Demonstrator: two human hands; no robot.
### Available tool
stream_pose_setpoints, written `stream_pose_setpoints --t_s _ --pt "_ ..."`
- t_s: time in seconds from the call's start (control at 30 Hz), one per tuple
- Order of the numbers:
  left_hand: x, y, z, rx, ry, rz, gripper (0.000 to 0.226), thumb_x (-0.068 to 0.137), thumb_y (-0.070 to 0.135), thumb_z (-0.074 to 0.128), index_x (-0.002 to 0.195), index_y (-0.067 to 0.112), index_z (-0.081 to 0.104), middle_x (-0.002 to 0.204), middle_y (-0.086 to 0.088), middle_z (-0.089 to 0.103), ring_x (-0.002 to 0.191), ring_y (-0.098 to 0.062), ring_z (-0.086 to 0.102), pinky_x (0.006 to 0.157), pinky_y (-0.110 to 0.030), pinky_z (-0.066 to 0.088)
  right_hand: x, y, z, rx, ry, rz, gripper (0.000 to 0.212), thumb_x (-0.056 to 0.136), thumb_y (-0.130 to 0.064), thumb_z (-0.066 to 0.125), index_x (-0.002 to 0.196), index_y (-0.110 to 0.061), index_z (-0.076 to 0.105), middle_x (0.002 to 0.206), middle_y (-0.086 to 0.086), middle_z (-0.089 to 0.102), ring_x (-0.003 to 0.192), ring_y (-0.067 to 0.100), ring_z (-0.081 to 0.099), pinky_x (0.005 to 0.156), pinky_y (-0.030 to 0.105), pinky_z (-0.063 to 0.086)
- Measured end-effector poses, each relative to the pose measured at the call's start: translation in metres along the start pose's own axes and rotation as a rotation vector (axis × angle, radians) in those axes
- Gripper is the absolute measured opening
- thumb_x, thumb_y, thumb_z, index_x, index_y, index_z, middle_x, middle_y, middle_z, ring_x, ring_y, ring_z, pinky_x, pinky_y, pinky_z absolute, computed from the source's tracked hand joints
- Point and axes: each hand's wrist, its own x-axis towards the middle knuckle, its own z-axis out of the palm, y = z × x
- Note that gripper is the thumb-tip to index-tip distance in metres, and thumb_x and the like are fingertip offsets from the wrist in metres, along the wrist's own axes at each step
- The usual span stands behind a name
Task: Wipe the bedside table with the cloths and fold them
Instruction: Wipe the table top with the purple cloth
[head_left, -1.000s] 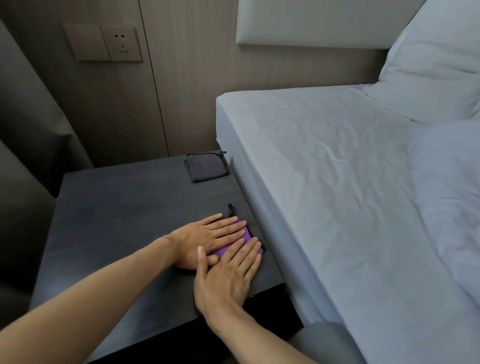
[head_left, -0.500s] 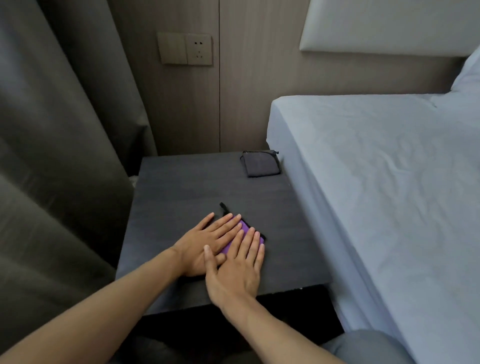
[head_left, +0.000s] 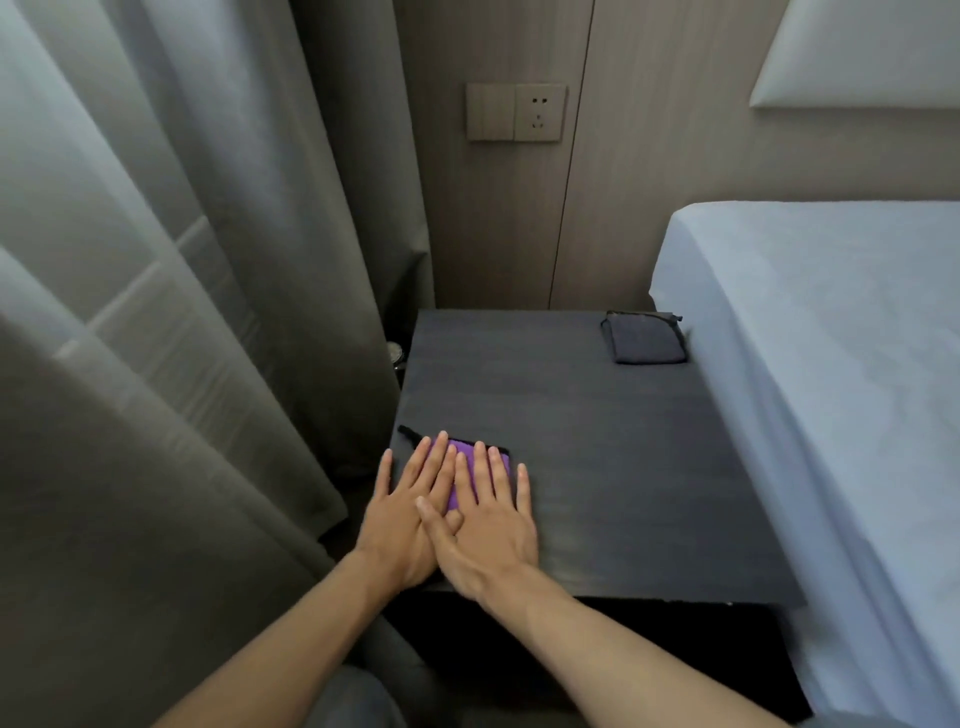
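A folded purple cloth (head_left: 460, 457) with a black edge and loop lies at the front left of the dark bedside table (head_left: 597, 441). Both of my hands lie flat on it with straight fingers. My left hand (head_left: 402, 514) covers its left part, near the table's left edge. My right hand (head_left: 491, 525) covers its right part, and its thumb crosses over my left hand. Most of the purple cloth is hidden under my fingers. A folded dark grey cloth (head_left: 644, 340) lies at the table's back right corner, beside the bed.
A bed with a pale blue sheet (head_left: 831, 364) runs along the table's right side. Grey curtains (head_left: 182, 312) hang close to its left edge. Behind the table a wood-panelled wall carries a switch and socket plate (head_left: 515, 112).
Both hands have slid the purple cloth leftward across the table, from near the bed side to the front left corner. My view has turned left toward the curtains.
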Motion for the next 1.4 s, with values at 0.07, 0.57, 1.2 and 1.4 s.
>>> stream_pose_setpoints --t_s 0.07,0.57,1.2,1.4 --pt "-0.011 0.000 -0.003 -0.047 -0.006 -0.067 0.071 0.089 0.054 -0.003 0.153 0.023 -0.010 0.160 0.000 -0.022 0.148 -0.021 -0.019 0.115 -0.047 -0.016 0.004 -0.003 0.000 -0.020 -0.018 -0.087 0.099 0.073 -0.076 -0.025 0.157 -0.027 -0.012 0.167 -0.002 -0.017 0.151 0.015 -0.025 0.120 0.047 -0.020" --pt "-0.044 0.090 0.003 -0.196 0.127 -0.695 0.081 0.088 0.045 0.005 0.153 -0.002 0.016 0.162 -0.024 0.004 0.151 -0.036 0.001 0.121 -0.046 0.000 0.007 0.045 -0.021 -0.203 -0.170 -0.676 0.071 0.098 -0.070 0.005 0.159 -0.033 -0.003 0.168 -0.006 -0.009 0.152 0.011 -0.020 0.120 0.047 -0.020" --pt "-0.031 0.192 0.000 -0.278 0.095 -0.604 0.079 0.089 0.042 0.011 0.149 -0.008 0.013 0.159 -0.032 0.002 0.150 -0.043 0.002 0.122 -0.051 0.006 -0.040 0.143 -0.040 -0.207 -0.140 -0.615 0.067 0.101 -0.064 0.011 0.159 -0.034 -0.004 0.167 -0.008 -0.013 0.150 0.007 -0.025 0.120 0.049 -0.017" --pt "-0.020 0.224 0.005 -0.273 0.132 -0.454 0.073 0.088 0.035 0.030 0.144 -0.011 0.034 0.156 -0.034 0.022 0.146 -0.045 0.022 0.119 -0.052 0.016 -0.066 0.180 -0.042 -0.151 -0.070 -0.492 0.079 0.093 -0.071 -0.003 0.161 -0.030 0.004 0.169 -0.006 -0.007 0.151 0.007 -0.019 0.120 0.047 -0.017"
